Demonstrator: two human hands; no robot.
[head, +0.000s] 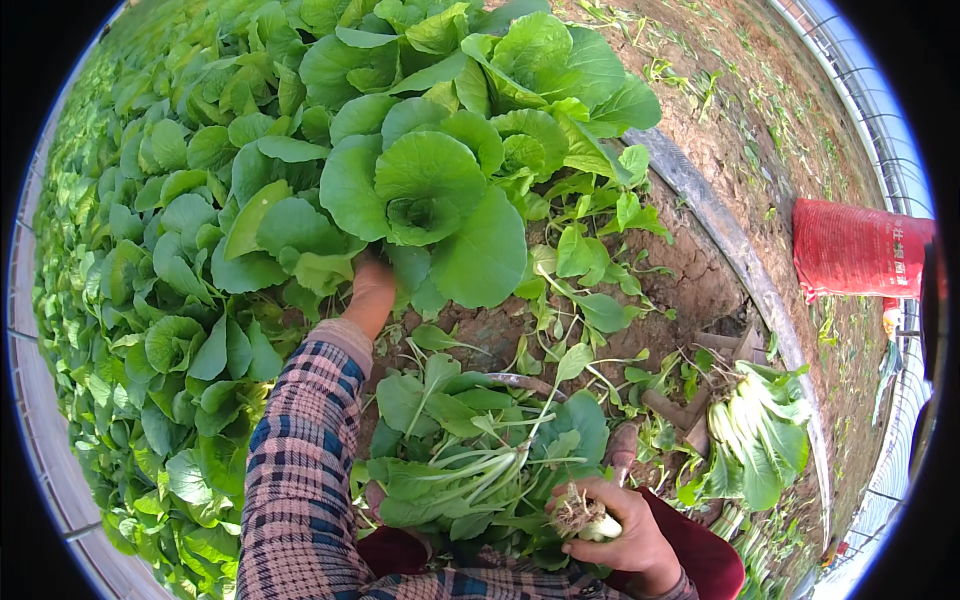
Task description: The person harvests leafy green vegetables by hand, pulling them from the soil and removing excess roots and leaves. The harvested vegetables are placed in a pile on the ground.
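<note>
My left hand (372,283) reaches under the leaves of a large leafy green plant (431,176) rooted in the soil. Its fingers are hidden by the foliage, so their grip does not show. Low in the picture, my right hand (626,529) holds an uprooted leafy green by its pale stem base (600,527), with stringy roots (574,510) outward. Loose pulled greens with thin pale stems (480,476) lie in front of my body, between my two arms. A curved metal strip (525,382) shows partly among the leaves.
Dense growing greens (172,337) fill the left side. A bunch of pulled greens (757,435) lies at the right beside wooden pieces (686,416). A grey flat hose or strip (727,225) curves along the bed's edge. Beyond it stands a red printed sack (859,251).
</note>
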